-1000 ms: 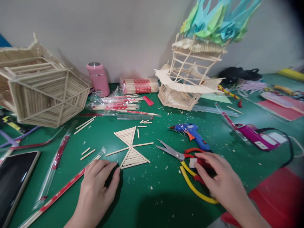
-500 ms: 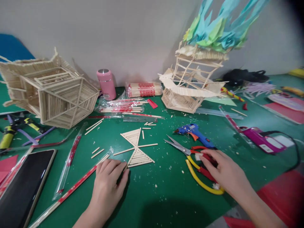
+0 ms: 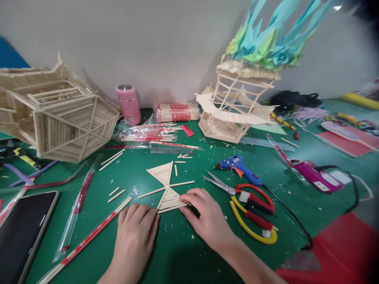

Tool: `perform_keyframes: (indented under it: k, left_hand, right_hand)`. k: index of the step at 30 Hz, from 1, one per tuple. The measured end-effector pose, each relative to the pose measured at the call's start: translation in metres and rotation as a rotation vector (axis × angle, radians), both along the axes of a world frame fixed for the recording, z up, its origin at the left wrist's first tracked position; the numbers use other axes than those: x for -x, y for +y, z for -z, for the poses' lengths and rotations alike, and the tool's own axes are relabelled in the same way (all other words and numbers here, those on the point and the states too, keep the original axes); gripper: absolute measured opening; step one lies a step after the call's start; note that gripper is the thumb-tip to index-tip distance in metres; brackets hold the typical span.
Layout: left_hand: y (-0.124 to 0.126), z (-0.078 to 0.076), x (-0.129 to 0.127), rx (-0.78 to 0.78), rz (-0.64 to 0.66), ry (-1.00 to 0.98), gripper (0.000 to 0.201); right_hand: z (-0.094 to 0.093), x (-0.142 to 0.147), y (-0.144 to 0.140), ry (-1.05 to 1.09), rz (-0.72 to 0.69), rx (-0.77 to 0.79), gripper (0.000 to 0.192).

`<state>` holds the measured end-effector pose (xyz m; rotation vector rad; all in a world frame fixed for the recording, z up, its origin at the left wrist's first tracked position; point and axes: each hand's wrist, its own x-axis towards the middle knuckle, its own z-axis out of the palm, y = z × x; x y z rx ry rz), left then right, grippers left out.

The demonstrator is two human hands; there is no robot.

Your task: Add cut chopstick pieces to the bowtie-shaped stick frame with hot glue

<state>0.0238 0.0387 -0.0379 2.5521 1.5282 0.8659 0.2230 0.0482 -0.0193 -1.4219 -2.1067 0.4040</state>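
Note:
A flat frame of thin wooden sticks (image 3: 161, 188) lies before me, with spokes crossing at its centre and two opposite wedges filled with sticks. My left hand (image 3: 134, 232) pinches the near left corner of the lower wedge. At that wedge's right corner, the closed fingertips of my right hand (image 3: 204, 215) grip the frame. Right of it lie scissors (image 3: 220, 182) with red and yellow handles. Resting between those handles is a hand tool with red and black grips (image 3: 260, 213); its head is hidden.
A blue glue gun (image 3: 241, 167) lies behind the scissors, its cord running right. Packaged sticks (image 3: 177, 112) and a pink flask (image 3: 128, 104) stand near the wall, between two stick models (image 3: 74, 122). A phone (image 3: 26, 232) lies at left. Short stick pieces (image 3: 116, 195) are scattered about.
My right hand has let go of the red-gripped tool and moved left to the lower wedge's right corner. My left hand stays at the left corner. The view has shifted slightly.

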Motion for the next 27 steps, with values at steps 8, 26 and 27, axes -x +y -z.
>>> perform_keyframes:
  k: [8,26,27]
  left_hand:
    - [0.0021,0.0029,0.0032,0.063,0.026,0.005,0.014]
    - [0.0036,0.0018,0.0047,0.151,0.007,-0.040,0.009]
    - [0.0034,0.0011,0.0041,0.153,0.003,-0.048,0.009]
  right_hand:
    - [0.0110,-0.0042,0.0045,0.058,-0.005,0.081,0.012]
    - [0.0092,-0.0050,0.0060,0.102,-0.008,0.109,0.013]
    - [0.0091,-0.0048,0.0060,0.103,-0.008,0.108,0.013]
